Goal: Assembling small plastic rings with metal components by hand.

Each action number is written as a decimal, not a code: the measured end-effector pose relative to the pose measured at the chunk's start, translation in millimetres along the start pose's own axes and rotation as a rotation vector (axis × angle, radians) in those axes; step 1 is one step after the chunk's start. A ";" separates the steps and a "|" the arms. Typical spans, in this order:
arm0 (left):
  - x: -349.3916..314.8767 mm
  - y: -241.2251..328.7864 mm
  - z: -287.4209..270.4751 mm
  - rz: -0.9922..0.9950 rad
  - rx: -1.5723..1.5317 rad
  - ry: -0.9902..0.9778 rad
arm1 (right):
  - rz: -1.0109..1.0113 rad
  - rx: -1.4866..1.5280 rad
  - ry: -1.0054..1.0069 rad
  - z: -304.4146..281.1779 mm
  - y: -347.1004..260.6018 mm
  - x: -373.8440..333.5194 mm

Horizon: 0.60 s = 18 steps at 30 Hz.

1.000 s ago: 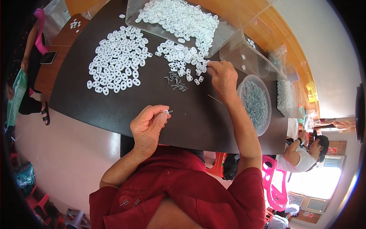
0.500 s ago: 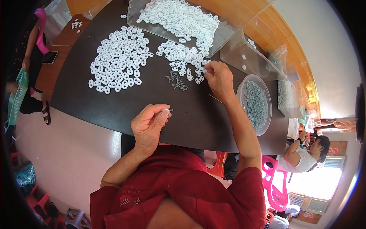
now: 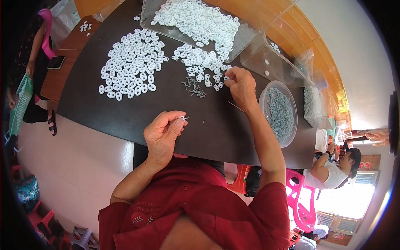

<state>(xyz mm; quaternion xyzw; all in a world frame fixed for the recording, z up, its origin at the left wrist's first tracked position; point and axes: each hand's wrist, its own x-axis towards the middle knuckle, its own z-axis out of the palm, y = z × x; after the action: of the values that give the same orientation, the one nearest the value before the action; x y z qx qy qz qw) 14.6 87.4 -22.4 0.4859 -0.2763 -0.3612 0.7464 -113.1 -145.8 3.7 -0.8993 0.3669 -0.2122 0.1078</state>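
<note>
Between thumb and fingertips, my left hand pinches a small white plastic piece near the table's front edge. A grey screw sticks out of its right side. Farther out, my right hand is closed at the right edge of a loose group of white two-holed oval pieces. A bit of white plastic shows at its fingertips; the rest is hidden by the fingers. Left of that hand lies a small heap of grey screws. A thin metal rod lies beneath the right wrist.
Many white ovals are spread at the left of the dark table. A clear tray heaped with pieces stands at the back. A round tub of screws is at the right. Other people are at the left and right edges.
Both hands stay nearly in place, with the right fingertips drawn slightly closer together. At the left, a person's hand on the green basket has moved lower.
</note>
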 end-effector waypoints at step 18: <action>1.8 15.0 14.6 -0.024 -0.182 0.011 | 0.340 1.138 -0.164 -4.6 -104.4 -71.7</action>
<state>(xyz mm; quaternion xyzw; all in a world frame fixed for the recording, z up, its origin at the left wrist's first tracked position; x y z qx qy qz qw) 8.5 82.3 -2.9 0.4212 -0.2324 -0.3909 0.7847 -97.0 -21.6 22.5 -0.6425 0.3248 -0.2849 0.6328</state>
